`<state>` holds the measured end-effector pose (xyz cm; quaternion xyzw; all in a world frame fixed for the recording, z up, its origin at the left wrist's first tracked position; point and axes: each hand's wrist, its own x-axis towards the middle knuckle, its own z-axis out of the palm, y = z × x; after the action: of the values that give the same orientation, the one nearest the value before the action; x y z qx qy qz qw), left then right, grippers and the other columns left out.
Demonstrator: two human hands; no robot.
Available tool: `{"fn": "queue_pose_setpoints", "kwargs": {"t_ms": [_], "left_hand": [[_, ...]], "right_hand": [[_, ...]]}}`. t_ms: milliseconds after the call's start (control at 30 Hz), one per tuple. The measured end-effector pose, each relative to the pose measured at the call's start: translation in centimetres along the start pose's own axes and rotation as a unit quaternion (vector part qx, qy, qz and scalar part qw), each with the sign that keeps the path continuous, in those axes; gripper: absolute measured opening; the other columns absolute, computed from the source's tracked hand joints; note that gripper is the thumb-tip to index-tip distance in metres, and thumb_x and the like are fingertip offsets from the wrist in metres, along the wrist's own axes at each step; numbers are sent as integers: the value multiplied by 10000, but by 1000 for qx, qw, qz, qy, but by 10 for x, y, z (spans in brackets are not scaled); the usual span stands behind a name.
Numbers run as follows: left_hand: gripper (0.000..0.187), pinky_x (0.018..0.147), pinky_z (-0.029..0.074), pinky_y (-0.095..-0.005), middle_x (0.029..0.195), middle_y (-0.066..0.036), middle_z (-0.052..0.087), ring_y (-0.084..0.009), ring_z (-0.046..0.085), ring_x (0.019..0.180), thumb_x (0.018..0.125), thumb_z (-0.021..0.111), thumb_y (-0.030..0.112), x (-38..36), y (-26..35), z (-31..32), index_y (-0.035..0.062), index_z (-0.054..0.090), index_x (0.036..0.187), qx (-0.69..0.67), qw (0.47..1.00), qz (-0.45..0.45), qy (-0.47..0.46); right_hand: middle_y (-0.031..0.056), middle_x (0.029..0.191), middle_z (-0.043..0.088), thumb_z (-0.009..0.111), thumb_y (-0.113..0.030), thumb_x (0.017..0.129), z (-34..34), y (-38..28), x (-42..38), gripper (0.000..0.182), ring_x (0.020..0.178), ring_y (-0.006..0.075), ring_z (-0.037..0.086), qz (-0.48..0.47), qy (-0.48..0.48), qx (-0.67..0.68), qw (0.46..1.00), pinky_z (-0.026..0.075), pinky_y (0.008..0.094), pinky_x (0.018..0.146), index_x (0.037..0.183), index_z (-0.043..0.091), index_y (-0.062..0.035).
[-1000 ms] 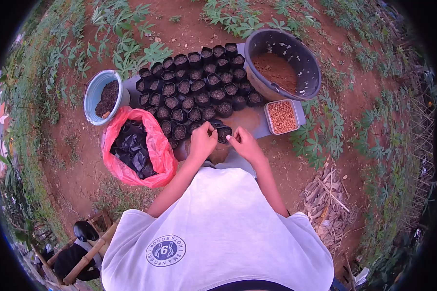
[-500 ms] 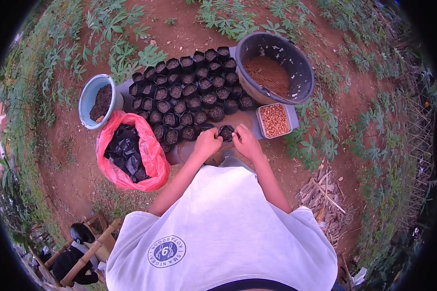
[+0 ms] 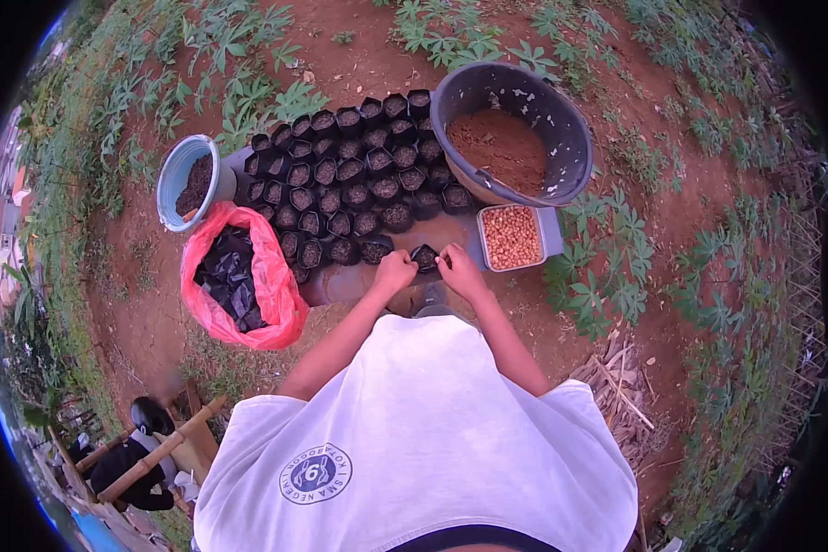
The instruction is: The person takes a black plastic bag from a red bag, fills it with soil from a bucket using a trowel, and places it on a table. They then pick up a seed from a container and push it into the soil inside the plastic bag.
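A small black planting bag with dark soil inside stands upright between my two hands. My left hand pinches its left edge with closed fingers. On the opposite edge, my right hand has its fingertips closed on the rim. Just beyond are rows of similar black bags filled with soil, standing close together on a grey sheet. One filled bag sits right beside my left hand.
A large black bucket of brown soil stands at the back right, near a clear container of light-brown seeds. At left are a light-blue bucket and a red plastic bag holding black bags. Leafy plants grow around.
The view has shifted slightly. Both hands still hold the small bag by its rim, and it now sits a little farther from the neighbouring filled bags.
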<state>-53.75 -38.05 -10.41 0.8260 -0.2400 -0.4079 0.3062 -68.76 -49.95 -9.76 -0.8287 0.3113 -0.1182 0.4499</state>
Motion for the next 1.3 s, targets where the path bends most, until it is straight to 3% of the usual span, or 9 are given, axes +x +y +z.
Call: {"fn": "queue_pose_setpoints", "kwargs": {"t_ms": [167, 367, 667, 800, 900, 967, 1067, 1167, 1300], "left_hand": [[283, 895, 536, -489, 948, -291, 690, -437, 669, 998, 821, 694, 256, -15, 32, 4, -17, 655, 885, 62, 993, -38, 88], [236, 836, 543, -514, 896, -271, 696, -448, 682, 920, 837, 681, 229, -14, 31, 7, -1, 659, 889, 99, 989, 39, 106], [259, 866, 532, -504, 896, -287, 690, -449, 672, 957, 838, 690, 241, -18, 36, 13, -11, 658, 892, 109, 989, -31, 92], [278, 841, 549, -472, 889, -283, 700, -393, 707, 923, 834, 697, 257, -16, 27, 21, -9, 650, 899, 93, 987, -42, 124], [314, 779, 579, -453, 914, -249, 716, -334, 735, 871, 881, 683, 261, -11, 20, 26, 2, 603, 1038, 55, 989, -82, 106], [360, 743, 599, -425, 925, -200, 709, -314, 729, 881, 921, 666, 227, -17, 25, 27, 15, 544, 1184, -185, 957, -222, 33], [342, 696, 602, -375, 942, -160, 685, -256, 715, 877, 963, 609, 171, -9, 13, 32, 24, 479, 1243, -305, 929, -210, -5], [295, 760, 595, -403, 1063, -153, 673, -279, 711, 899, 1000, 565, 187, -9, 9, 32, 29, 468, 1229, -347, 925, -152, 36], [295, 746, 565, -341, 1083, -119, 672, -228, 700, 911, 985, 582, 172, -18, 9, 23, 24, 508, 1229, -277, 951, -112, 84]], "right_hand": [[177, 899, 594, 629, -162, 925, -5, 17, 2, 200, 861, 367, 597, 20, -53, 7, 998, 474, 431, 761, 900, 543, 17], [190, 913, 604, 620, -155, 924, -16, 11, 8, 187, 847, 373, 596, 11, -52, 27, 998, 471, 436, 746, 909, 541, 13], [188, 876, 603, 621, -160, 932, -17, 26, 12, 197, 828, 359, 599, 4, -107, 37, 994, 471, 426, 734, 913, 539, 18], [152, 851, 633, 632, -210, 957, -9, 45, 15, 236, 745, 269, 635, 21, -114, 58, 992, 493, 398, 687, 928, 550, 10], [120, 865, 657, 638, -237, 969, -9, 50, 13, 242, 707, 207, 647, 86, -174, 82, 978, 512, 373, 662, 964, 553, -10], [104, 876, 667, 642, -242, 972, -9, 52, 7, 237, 699, 179, 651, 114, -211, 83, 967, 521, 361, 653, 985, 553, -22], [89, 881, 678, 649, -216, 966, -7, 50, 9, 222, 725, 173, 664, 119, -218, 146, 957, 530, 337, 663, 1042, 541, -37], [138, 975, 688, 673, -203, 924, 2, 52, 16, 273, 900, 222, 681, 132, -205, 163, 956, 533, 354, 798, 1080, 567, -6], [134, 1146, 656, 643, -155, 934, 15, 58, 30, 342, 993, 223, 662, 96, -218, 254, 937, 536, 355, 881, 1213, 526, 5]]}}
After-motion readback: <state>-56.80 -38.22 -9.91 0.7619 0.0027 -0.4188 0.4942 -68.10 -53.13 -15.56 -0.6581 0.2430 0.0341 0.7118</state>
